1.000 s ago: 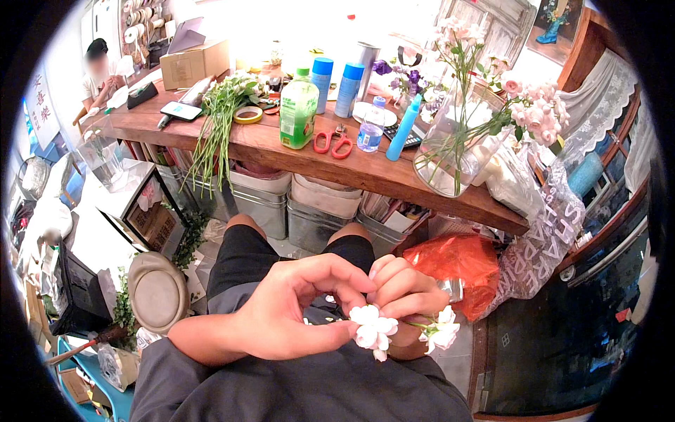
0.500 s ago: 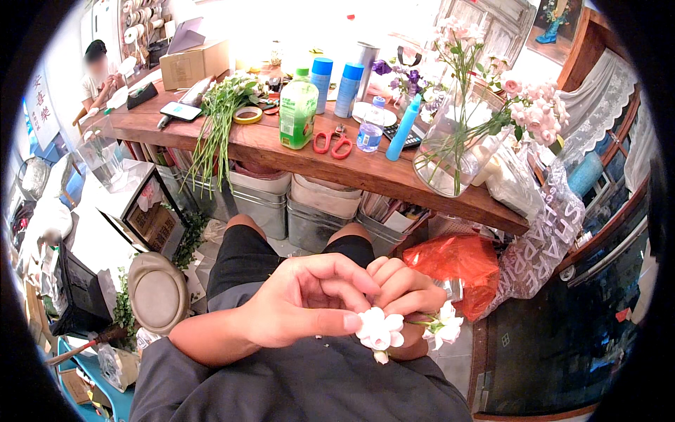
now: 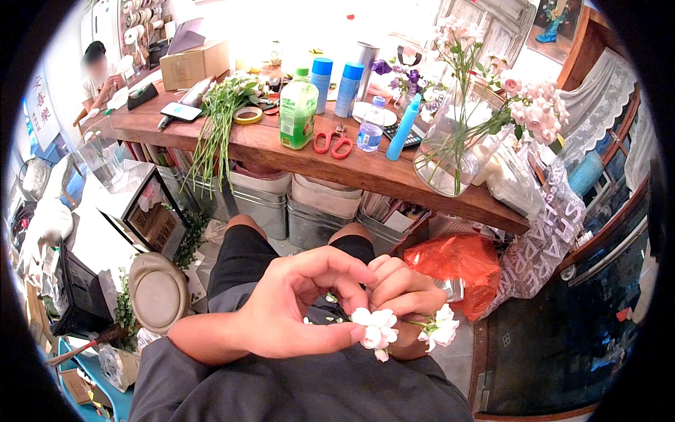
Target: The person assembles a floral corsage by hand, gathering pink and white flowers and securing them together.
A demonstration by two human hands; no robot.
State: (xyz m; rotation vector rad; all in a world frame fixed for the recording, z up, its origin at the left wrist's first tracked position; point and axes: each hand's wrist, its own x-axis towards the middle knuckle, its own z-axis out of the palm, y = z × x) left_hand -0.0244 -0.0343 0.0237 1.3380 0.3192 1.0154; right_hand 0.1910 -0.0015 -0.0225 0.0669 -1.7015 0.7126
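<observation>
Light, fragile-looking white blossoms (image 3: 375, 326) want holding by their stems (image 3: 418, 323), where right fingers (image 3: 404, 304) clamp; whether left fingers (image 3: 339, 337) grip, I cannot tell.

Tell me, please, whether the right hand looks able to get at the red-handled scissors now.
Probably yes: the scissors lie uncovered near the front of the table, with nothing standing before them, though the right hand seems occupied with white flowers and might need to free its grip first.

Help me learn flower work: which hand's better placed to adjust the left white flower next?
Left hand, probably: its thumb touches that flower; the right hand seems to hold another flower.
</observation>
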